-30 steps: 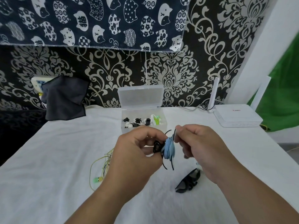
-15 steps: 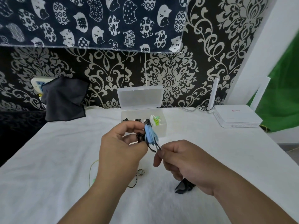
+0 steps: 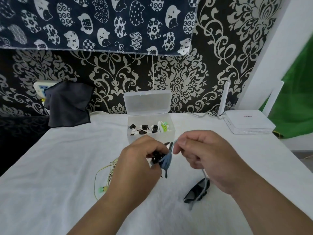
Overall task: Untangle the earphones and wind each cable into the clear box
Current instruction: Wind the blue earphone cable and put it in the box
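We hold the blue earphone cable above the counter, just in front of the clear box. The left hand curls round the wound bundle and its black earbuds. The right hand pinches the free strand at the bundle's top, with slack hanging below. We judge the cable light, limp and springy, so loops may slip. Grip the bundle at its middle, not by the earbuds.

Router, right of the box: small red mark, too small to read. Cat cloth above it: printed characters, unclear.
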